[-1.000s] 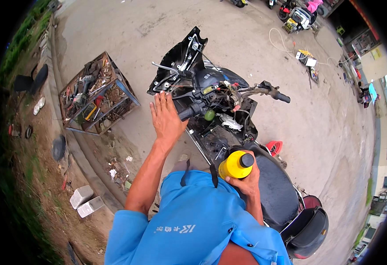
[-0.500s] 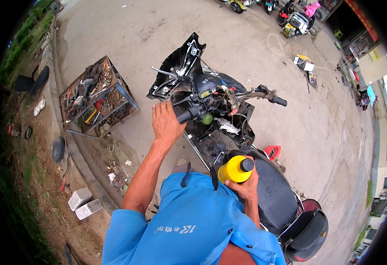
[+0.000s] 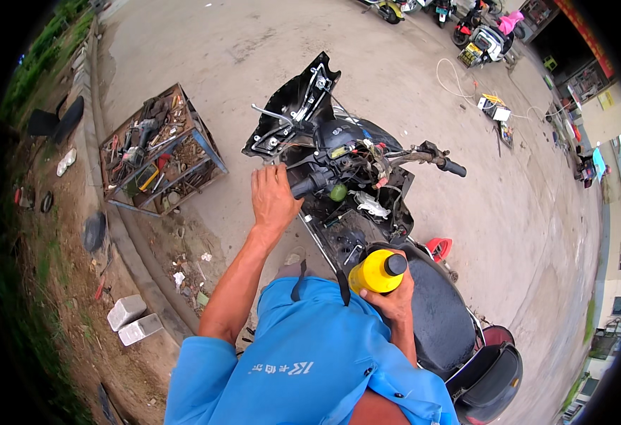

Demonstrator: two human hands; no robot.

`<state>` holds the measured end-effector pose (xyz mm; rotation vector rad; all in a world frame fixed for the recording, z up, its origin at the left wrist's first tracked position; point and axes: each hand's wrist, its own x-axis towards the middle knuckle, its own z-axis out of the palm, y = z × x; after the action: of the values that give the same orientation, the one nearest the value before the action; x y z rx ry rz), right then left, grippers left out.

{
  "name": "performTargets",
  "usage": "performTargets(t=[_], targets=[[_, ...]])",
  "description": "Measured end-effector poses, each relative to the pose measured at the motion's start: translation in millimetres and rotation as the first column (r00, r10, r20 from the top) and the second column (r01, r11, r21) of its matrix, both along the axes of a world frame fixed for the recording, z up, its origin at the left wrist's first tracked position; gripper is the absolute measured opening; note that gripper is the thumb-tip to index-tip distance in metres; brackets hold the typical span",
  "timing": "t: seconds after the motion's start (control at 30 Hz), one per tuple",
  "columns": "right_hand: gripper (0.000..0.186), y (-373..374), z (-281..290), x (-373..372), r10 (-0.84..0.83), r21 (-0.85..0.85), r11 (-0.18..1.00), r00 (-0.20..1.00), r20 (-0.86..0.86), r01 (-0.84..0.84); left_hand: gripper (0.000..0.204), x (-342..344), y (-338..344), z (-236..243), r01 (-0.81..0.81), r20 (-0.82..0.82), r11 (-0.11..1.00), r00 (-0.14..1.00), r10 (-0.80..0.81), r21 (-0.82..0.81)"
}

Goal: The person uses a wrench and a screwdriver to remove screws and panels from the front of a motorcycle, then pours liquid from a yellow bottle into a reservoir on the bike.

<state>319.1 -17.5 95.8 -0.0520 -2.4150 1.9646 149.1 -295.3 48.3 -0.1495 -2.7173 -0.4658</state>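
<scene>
My left hand (image 3: 276, 200) lies palm down over the outer end of the scooter's left handlebar grip (image 3: 312, 184), its fingers together and bent over the far side. Around my right hand's (image 3: 397, 297) fingers is a yellow bottle (image 3: 371, 273) with a black cap (image 3: 395, 265), held upright close to my body beside the black seat (image 3: 441, 315). The scooter's front stands stripped, with loose wiring (image 3: 375, 161) at the middle of the handlebar. A black front panel (image 3: 292, 106) with a silver lever sits ahead of the left grip.
To the left stands a metal tool cart (image 3: 211, 152) loaded with tools and parts. A concrete kerb (image 3: 130, 258) runs past it, with two pale blocks (image 3: 140, 329) behind. A red object (image 3: 438, 248) shows beyond the seat; a rear box (image 3: 491, 382) is behind. Parked scooters (image 3: 491, 42) line the far right.
The view has shifted slightly, so the scooter's front and my left hand appear a little further right. Both hands keep their hold on the grip and the bottle.
</scene>
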Motion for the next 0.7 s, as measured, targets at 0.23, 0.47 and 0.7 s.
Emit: performTargets(t=[0.23,0.47,0.7], targets=[[0.074,0.1,0.6,-6.8,0.024,0.016,1.000,0.999,-0.032,-0.023,0.099,-3.7,2.4,-0.8,-0.068,0.083,0.997,0.994,0.071,-0.029],[0.075,-0.1,-3.4,-7.9,0.009,0.015,1.000,0.998,-0.055,-0.008,0.099,-7.8,1.0,-0.6,-0.046,0.132,0.999,0.990,0.046,-0.006],[0.073,1.9,-12.4,-2.7,-0.018,0.095,0.995,0.999,-0.048,0.023,0.092,-5.4,2.4,6.1,-0.016,0.100,1.000,0.995,0.015,0.012]])
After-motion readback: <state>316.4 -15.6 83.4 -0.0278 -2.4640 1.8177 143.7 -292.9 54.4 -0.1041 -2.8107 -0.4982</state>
